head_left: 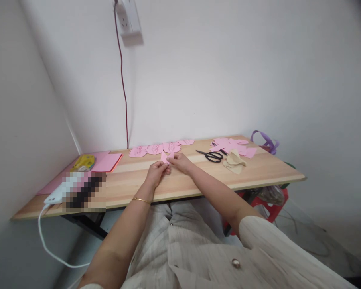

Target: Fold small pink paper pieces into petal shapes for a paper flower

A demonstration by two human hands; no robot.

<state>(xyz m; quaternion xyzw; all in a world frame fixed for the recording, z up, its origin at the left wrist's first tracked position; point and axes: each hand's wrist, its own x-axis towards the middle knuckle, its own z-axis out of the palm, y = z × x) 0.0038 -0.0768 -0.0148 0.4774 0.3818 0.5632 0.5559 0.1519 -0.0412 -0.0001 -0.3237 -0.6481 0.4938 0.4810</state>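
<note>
Both my hands pinch one small folded piece of pink paper [166,157] just above the middle of the wooden table. My left hand [157,173] grips its lower left side, fingers closed. Thumb and fingers of my right hand [180,161] close on its right side. Behind the hands, a row of pink cut-paper shapes [155,149] with jagged edges lies along the wall. Black-handled scissors [213,156] rest to the right of my right hand, blades pointing left.
Pink paper scraps [231,145] and a crumpled beige cloth or paper [234,161] lie on the right. On the left are coloured paper sheets [108,162], a yellow packet [83,163] and a white power strip [58,192]. A dark cord [122,80] hangs down the wall.
</note>
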